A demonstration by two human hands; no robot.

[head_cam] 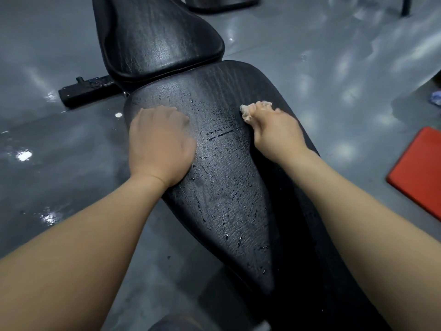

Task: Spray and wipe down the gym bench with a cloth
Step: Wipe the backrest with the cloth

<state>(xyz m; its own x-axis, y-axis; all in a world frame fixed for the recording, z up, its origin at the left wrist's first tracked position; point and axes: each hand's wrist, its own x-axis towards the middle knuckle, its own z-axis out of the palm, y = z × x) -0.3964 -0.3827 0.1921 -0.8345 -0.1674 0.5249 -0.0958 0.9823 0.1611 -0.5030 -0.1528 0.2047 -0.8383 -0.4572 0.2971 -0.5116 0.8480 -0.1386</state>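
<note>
A black, cracked, wet-streaked gym surface (222,187) runs away from the viewer. The right grip (276,132) is closed round a wadded pale cloth (247,114), pressed on the surface's right side. The left grip (162,142) rests on its left side. Its fingers are tucked from sight, so I cannot tell if it is open or closed. Likely risks: the flaking cover may snag or shred the cloth, and the bracing left grip could slip on wet patches.
</note>
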